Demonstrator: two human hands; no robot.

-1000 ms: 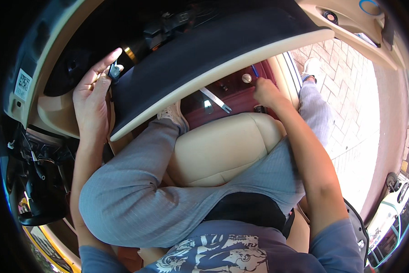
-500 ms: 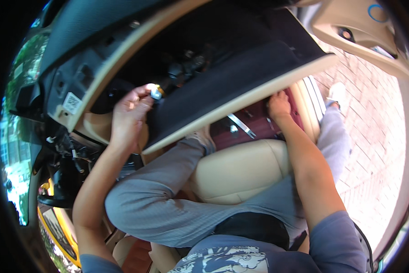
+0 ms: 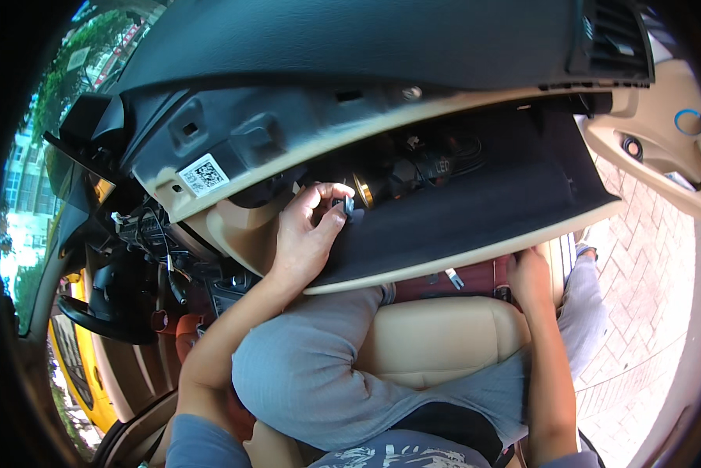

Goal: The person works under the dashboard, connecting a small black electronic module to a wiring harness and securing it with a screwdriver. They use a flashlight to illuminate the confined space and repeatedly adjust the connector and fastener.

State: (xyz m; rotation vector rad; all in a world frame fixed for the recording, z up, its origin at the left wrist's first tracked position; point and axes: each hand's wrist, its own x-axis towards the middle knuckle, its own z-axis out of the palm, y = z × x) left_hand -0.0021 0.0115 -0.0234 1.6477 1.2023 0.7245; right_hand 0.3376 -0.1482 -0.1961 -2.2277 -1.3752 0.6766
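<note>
My left hand (image 3: 304,238) pinches a small dark part with a shiny face (image 3: 345,207) inside the lowered glovebox (image 3: 460,230), near a gold-rimmed cylinder (image 3: 363,189). Beyond it lie dark wiring and fittings (image 3: 448,160). My right hand (image 3: 528,273) is beneath the lid's cream edge at the right, above the maroon mat (image 3: 421,287), its fingertips hidden. A silver forked tool (image 3: 455,278) lies on that mat, left of my right hand.
Dashboard (image 3: 382,43) spans above, with an exposed panel (image 3: 272,129). At left are loose cables (image 3: 167,265) and the steering wheel (image 3: 105,327). A cream seat (image 3: 436,343) is below; an open door (image 3: 654,132) and paving (image 3: 631,296) are at right.
The view has swung up and left, showing more dashboard and windscreen. My left hand still pinches the small part; my right hand's fingers have slipped further out of sight beneath the lid.
</note>
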